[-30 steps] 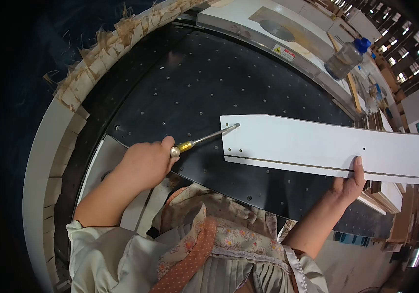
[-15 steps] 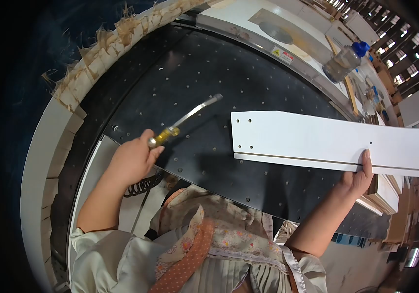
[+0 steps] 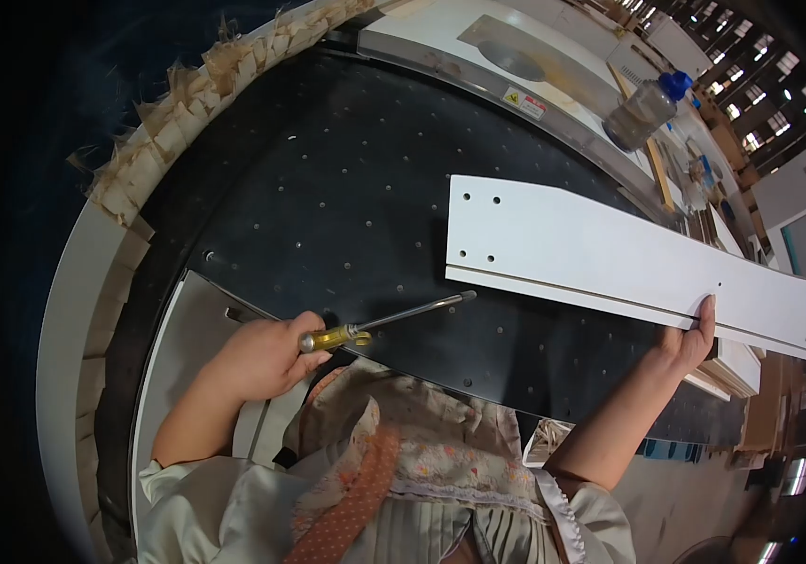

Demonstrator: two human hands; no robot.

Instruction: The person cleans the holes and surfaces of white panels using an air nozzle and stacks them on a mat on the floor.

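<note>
My left hand (image 3: pixel 269 355) is closed around the yellow handle of an air blow gun (image 3: pixel 329 338). Its long metal nozzle points right, toward the lower left corner of a white board (image 3: pixel 581 240), and stays apart from it. My right hand (image 3: pixel 689 338) grips the board's lower edge near its right part, thumb on the face and the other fingers hidden beneath. The board is tilted, its left end higher. Several round holes show at its left end, and a narrow groove runs along the lower edge.
A black table (image 3: pixel 375 197) with small studs lies below. Behind it stands a machine ledge (image 3: pixel 440 58) with a warning label. A blue-capped bottle (image 3: pixel 642 113) is at back right. Stacked boards (image 3: pixel 736 367) sit beyond my right hand. Torn tape-covered edging (image 3: pixel 168 122) curves along the left.
The blow gun has swung down, its nozzle now nearer level and closer to the board. The board's left end has risen and its right end dropped. My right hand keeps its hold.
</note>
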